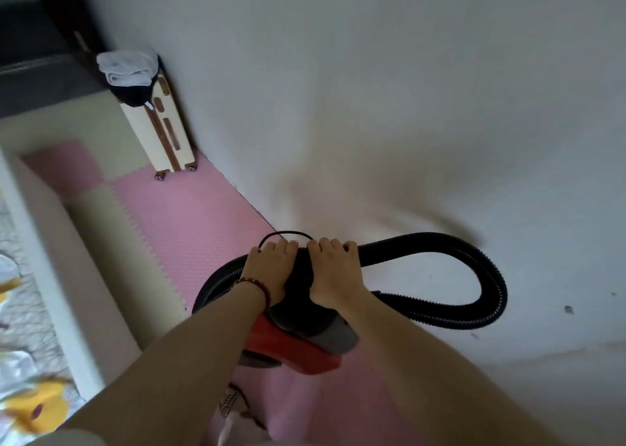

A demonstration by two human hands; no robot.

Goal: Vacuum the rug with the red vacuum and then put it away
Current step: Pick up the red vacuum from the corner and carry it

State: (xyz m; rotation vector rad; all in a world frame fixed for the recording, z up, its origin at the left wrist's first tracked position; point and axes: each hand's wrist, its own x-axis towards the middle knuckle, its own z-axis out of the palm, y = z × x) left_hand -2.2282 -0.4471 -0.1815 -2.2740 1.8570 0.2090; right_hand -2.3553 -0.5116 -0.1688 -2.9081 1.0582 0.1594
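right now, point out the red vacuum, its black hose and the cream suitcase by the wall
red vacuum (pixel 294 350), head view, on its red shell
black hose (pixel 493 286), head view, on the loop's right bend
cream suitcase (pixel 142 130), head view, on its cream front panel

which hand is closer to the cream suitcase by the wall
Left. The left hand grips the red vacuum on the side toward the cream suitcase; the right hand grips beside it, farther away.
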